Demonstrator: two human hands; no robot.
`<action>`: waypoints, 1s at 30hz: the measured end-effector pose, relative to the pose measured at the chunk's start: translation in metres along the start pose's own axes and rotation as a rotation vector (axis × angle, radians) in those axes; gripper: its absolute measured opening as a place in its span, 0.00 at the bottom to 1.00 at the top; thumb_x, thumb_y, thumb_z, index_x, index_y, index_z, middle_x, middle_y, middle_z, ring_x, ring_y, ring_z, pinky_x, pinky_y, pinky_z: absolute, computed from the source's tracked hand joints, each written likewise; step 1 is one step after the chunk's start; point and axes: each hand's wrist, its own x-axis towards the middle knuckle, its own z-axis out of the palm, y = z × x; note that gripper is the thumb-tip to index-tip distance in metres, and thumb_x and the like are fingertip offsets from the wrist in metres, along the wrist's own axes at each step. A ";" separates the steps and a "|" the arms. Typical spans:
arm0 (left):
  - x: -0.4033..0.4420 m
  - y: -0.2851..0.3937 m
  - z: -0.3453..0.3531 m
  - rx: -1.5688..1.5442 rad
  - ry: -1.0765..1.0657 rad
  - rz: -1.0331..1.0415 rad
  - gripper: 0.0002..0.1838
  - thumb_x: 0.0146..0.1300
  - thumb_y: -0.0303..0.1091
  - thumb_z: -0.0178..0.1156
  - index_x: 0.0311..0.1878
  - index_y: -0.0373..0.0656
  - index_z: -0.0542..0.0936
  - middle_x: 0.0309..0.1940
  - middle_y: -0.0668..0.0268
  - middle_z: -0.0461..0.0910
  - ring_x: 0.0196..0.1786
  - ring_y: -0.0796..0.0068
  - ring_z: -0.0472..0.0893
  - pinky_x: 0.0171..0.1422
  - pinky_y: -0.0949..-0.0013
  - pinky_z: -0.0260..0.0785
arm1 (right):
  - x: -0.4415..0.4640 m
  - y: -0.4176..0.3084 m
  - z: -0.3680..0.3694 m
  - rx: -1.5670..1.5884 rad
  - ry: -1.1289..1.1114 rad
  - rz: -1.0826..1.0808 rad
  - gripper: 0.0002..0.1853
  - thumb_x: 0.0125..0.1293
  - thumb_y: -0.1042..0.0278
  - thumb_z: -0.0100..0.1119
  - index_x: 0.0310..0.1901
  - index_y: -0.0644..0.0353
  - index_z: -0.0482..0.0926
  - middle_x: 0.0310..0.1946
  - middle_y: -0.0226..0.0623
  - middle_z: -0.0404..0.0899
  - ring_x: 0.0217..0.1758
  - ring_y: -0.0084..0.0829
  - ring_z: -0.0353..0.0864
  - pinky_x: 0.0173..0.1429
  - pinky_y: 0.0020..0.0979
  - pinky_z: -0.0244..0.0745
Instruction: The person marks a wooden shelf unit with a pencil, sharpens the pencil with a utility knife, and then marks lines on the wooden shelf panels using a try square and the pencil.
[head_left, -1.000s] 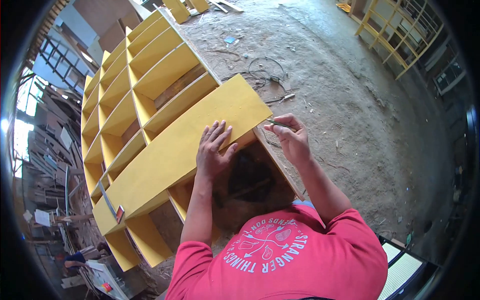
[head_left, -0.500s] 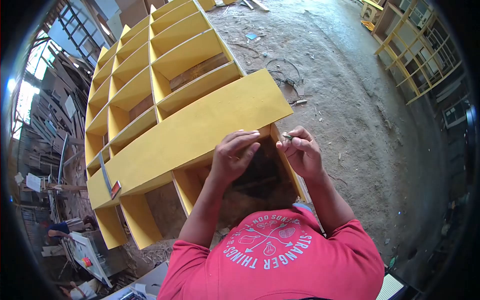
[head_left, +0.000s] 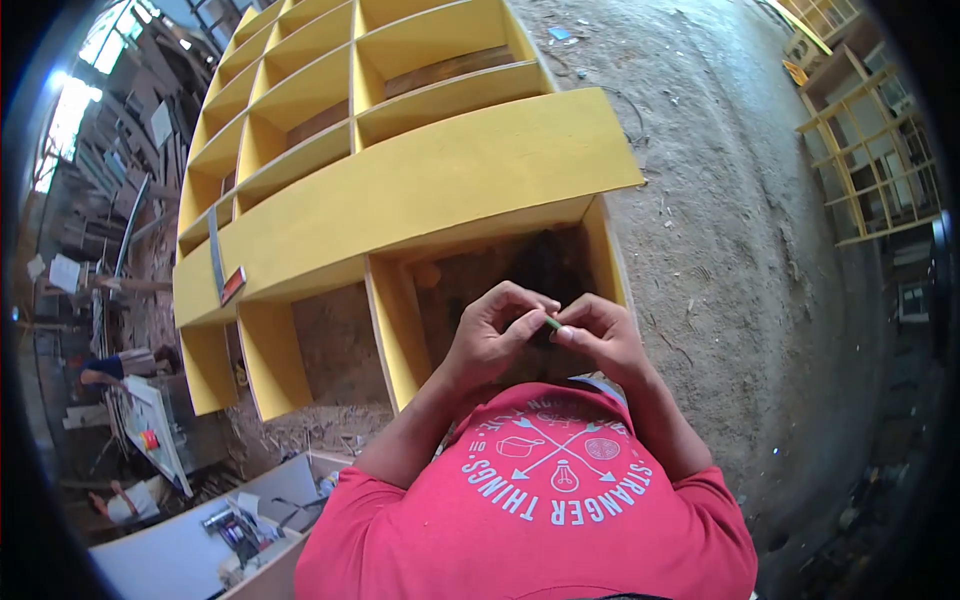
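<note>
Close to my chest, my left hand (head_left: 492,338) and my right hand (head_left: 606,340) are both closed in a pinch. Between their fingertips is a short green pencil-like stick (head_left: 552,323), one end in each hand. Just beyond my hands lies a big yellow shelf frame (head_left: 395,310), with a wide yellow board (head_left: 430,195) across its near part. A try square (head_left: 216,258) with a metal blade and a reddish handle rests on the board's left end, apart from both hands.
At lower left stands a pale open box (head_left: 165,560) with tools (head_left: 238,530) in it. Behind it, a person (head_left: 125,365) is by a white panel (head_left: 150,425). Scrap wood (head_left: 120,190) is piled at left; a yellow lattice frame (head_left: 870,160) stands far right on the dirt floor (head_left: 720,250).
My left hand has come off the area by the board and joined my right hand at the green stick. Both hands are now nearer my chest. The view has shifted.
</note>
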 end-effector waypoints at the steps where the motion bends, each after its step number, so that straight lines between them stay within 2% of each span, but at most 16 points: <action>1: -0.013 -0.004 -0.011 0.064 0.028 0.001 0.06 0.82 0.31 0.65 0.53 0.40 0.81 0.50 0.62 0.90 0.54 0.74 0.87 0.64 0.66 0.80 | -0.006 0.009 0.002 -0.106 0.010 0.086 0.12 0.77 0.68 0.74 0.54 0.66 0.86 0.45 0.34 0.90 0.52 0.21 0.88 0.58 0.29 0.83; 2: -0.028 -0.002 -0.024 0.193 0.063 -0.054 0.07 0.81 0.32 0.66 0.52 0.39 0.82 0.48 0.63 0.90 0.52 0.75 0.87 0.62 0.67 0.80 | -0.010 0.015 0.005 -0.213 0.023 0.172 0.13 0.77 0.66 0.75 0.55 0.65 0.87 0.44 0.33 0.91 0.52 0.19 0.87 0.57 0.28 0.83; 4: -0.058 0.006 -0.051 0.440 0.126 -0.170 0.08 0.80 0.33 0.67 0.51 0.39 0.82 0.43 0.65 0.90 0.48 0.78 0.87 0.56 0.69 0.81 | -0.014 0.015 0.015 -0.568 0.022 0.160 0.16 0.75 0.62 0.75 0.57 0.64 0.88 0.45 0.39 0.93 0.51 0.28 0.92 0.57 0.34 0.85; 6: -0.081 0.021 -0.069 0.774 0.180 -0.176 0.08 0.77 0.33 0.67 0.49 0.38 0.83 0.37 0.66 0.88 0.41 0.81 0.86 0.48 0.70 0.80 | -0.015 0.032 0.017 -0.833 0.000 0.100 0.18 0.74 0.60 0.75 0.57 0.63 0.88 0.46 0.43 0.93 0.52 0.36 0.94 0.58 0.38 0.86; 7: -0.094 0.022 -0.077 0.778 0.237 -0.156 0.07 0.75 0.32 0.68 0.48 0.38 0.84 0.35 0.66 0.86 0.39 0.81 0.84 0.46 0.69 0.79 | -0.014 0.036 0.022 -0.828 0.014 0.154 0.18 0.72 0.60 0.75 0.55 0.63 0.88 0.48 0.49 0.92 0.55 0.48 0.92 0.61 0.45 0.85; 8: -0.104 0.020 -0.084 0.751 0.292 -0.015 0.07 0.75 0.32 0.67 0.47 0.37 0.85 0.34 0.67 0.85 0.36 0.80 0.83 0.43 0.70 0.78 | -0.013 0.043 0.025 -0.913 0.007 0.129 0.17 0.72 0.60 0.75 0.55 0.63 0.88 0.49 0.49 0.92 0.56 0.49 0.91 0.62 0.46 0.84; 11: -0.135 0.029 -0.103 0.712 0.391 0.035 0.05 0.78 0.31 0.63 0.48 0.39 0.83 0.32 0.70 0.83 0.34 0.84 0.80 0.40 0.73 0.75 | 0.002 0.068 0.032 -1.056 -0.006 0.107 0.15 0.70 0.63 0.72 0.54 0.62 0.89 0.50 0.50 0.90 0.59 0.54 0.87 0.66 0.49 0.81; 13: -0.156 0.029 -0.114 0.652 0.468 0.031 0.05 0.80 0.30 0.60 0.49 0.40 0.82 0.31 0.71 0.80 0.33 0.85 0.78 0.38 0.74 0.73 | 0.013 0.090 0.038 -1.131 0.014 0.044 0.15 0.71 0.65 0.71 0.55 0.61 0.88 0.50 0.51 0.90 0.60 0.54 0.87 0.66 0.50 0.81; 15: -0.177 0.033 -0.119 0.548 0.517 -0.093 0.06 0.81 0.31 0.58 0.49 0.40 0.80 0.31 0.68 0.78 0.33 0.80 0.78 0.40 0.69 0.73 | 0.028 0.117 0.041 -1.169 0.011 0.080 0.19 0.71 0.65 0.71 0.60 0.61 0.88 0.54 0.51 0.90 0.66 0.56 0.85 0.74 0.50 0.77; 16: -0.187 0.036 -0.122 0.498 0.542 -0.150 0.06 0.82 0.31 0.57 0.49 0.39 0.79 0.31 0.66 0.77 0.34 0.77 0.78 0.41 0.67 0.73 | 0.035 0.127 0.044 -1.228 0.009 0.014 0.20 0.70 0.65 0.71 0.61 0.60 0.88 0.56 0.52 0.89 0.66 0.57 0.84 0.74 0.51 0.76; 18: -0.204 0.023 -0.131 0.736 0.581 0.082 0.09 0.85 0.35 0.55 0.49 0.40 0.79 0.29 0.64 0.75 0.30 0.74 0.76 0.38 0.64 0.72 | 0.050 0.146 0.053 -1.336 -0.011 -0.138 0.21 0.68 0.65 0.72 0.61 0.59 0.87 0.58 0.53 0.87 0.67 0.58 0.81 0.75 0.52 0.75; 20: -0.225 0.023 -0.132 0.709 0.605 0.001 0.09 0.85 0.36 0.56 0.50 0.41 0.79 0.28 0.60 0.77 0.29 0.69 0.79 0.38 0.61 0.73 | 0.065 0.170 0.052 -1.427 -0.025 -0.172 0.22 0.65 0.66 0.73 0.61 0.58 0.87 0.59 0.53 0.85 0.66 0.59 0.80 0.74 0.54 0.75; 21: -0.235 0.029 -0.129 0.655 0.614 -0.110 0.08 0.84 0.35 0.57 0.50 0.40 0.80 0.34 0.61 0.80 0.37 0.73 0.79 0.45 0.63 0.75 | 0.072 0.180 0.052 -1.469 -0.036 -0.194 0.23 0.64 0.66 0.73 0.61 0.57 0.86 0.59 0.53 0.84 0.66 0.59 0.80 0.74 0.54 0.74; 24: -0.261 0.019 -0.137 0.643 0.617 -0.088 0.09 0.83 0.36 0.60 0.51 0.39 0.81 0.33 0.57 0.84 0.36 0.67 0.85 0.44 0.61 0.77 | 0.073 0.192 0.056 -1.541 0.103 -0.310 0.21 0.62 0.68 0.73 0.58 0.57 0.87 0.56 0.52 0.84 0.64 0.60 0.80 0.71 0.56 0.75; 27: -0.279 0.012 -0.138 0.592 0.632 -0.027 0.10 0.83 0.37 0.63 0.50 0.39 0.82 0.33 0.54 0.86 0.37 0.62 0.88 0.43 0.59 0.77 | 0.073 0.189 0.061 -1.587 0.072 -0.319 0.19 0.65 0.67 0.75 0.57 0.58 0.88 0.54 0.51 0.86 0.58 0.55 0.84 0.66 0.53 0.80; 30: -0.290 0.017 -0.137 0.574 0.623 -0.018 0.11 0.82 0.38 0.65 0.49 0.38 0.82 0.35 0.51 0.88 0.39 0.56 0.91 0.43 0.56 0.78 | 0.073 0.178 0.098 -1.262 0.105 -0.188 0.15 0.72 0.64 0.75 0.56 0.60 0.89 0.51 0.50 0.89 0.51 0.47 0.89 0.61 0.45 0.83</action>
